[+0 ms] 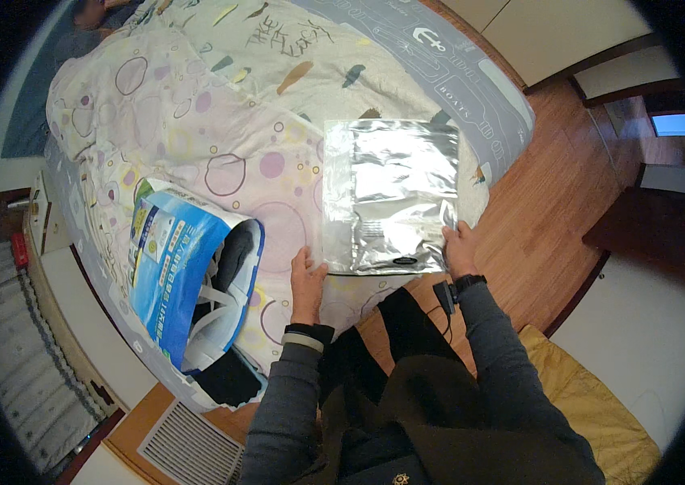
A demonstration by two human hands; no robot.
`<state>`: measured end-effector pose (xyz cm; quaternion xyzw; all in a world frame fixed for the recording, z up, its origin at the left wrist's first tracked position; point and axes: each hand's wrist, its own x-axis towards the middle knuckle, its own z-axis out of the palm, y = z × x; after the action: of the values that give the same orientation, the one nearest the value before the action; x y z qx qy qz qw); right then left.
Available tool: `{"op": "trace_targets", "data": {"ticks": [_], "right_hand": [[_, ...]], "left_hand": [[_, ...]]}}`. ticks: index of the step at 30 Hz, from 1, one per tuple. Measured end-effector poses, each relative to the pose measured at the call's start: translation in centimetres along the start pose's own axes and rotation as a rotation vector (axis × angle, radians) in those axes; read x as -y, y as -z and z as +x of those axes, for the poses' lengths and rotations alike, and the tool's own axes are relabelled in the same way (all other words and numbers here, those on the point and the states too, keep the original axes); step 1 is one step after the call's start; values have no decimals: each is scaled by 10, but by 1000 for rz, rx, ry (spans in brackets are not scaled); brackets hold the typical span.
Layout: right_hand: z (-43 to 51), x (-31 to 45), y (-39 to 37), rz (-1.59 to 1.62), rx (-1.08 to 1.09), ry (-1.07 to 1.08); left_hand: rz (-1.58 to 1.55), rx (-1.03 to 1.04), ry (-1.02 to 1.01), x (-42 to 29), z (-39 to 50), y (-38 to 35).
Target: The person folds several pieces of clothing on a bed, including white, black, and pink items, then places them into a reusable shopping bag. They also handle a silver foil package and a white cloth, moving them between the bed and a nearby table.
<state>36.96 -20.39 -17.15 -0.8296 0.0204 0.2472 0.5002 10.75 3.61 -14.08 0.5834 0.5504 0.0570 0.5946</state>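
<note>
A flat, shiny silver foil bag (pixel 406 182) with a clear strip along its left side is before me, over the near edge of the bed. My right hand (pixel 461 247) holds its lower right edge, thumb on top. Beside the lower left corner is my left hand (pixel 309 288), fingers apart and thumb at the corner; no firm grip shows. To the left, a blue printed package (pixel 179 260) lies on its side with its mouth towards me. Dark and white items (pixel 234 257) show inside it. A black flat object (pixel 227 377) rests below the package.
The bed carries a patterned quilt (pixel 166 121) and a grey printed sheet (pixel 482 109). Wooden floor (pixel 536 200) runs along the right. A yellow cloth (pixel 591 406) lies at lower right, a vent grille (pixel 191 445) at lower left. Part of another person (pixel 89 15) appears at the top left.
</note>
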Motion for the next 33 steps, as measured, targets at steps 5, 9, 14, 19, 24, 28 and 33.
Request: {"op": "trace_targets", "data": {"ticks": [5,9,14,19,24,28,33], "right_hand": [[-8,-13,15,-14,-80,-102],[-14,-3,9,148,48,-75],[-21,-15,-11,385,227,-181],[-16,-24,2,155,-108,-24],[-2,13,48,487,-25,-142],[-13,38,39,379,158,-196],[-42,19,-37,59,282,107]], "left_hand": [[-38,15,-27,-2,26,-25],[-157,165,-4,-23,37,-35],[-143,113,-11,-38,41,-31],[-116,-86,-103,-17,33,3],[-96,-208,-69,14,30,46],[-159,-207,33,28,26,55],[-99,-115,6,24,12,61]]}}
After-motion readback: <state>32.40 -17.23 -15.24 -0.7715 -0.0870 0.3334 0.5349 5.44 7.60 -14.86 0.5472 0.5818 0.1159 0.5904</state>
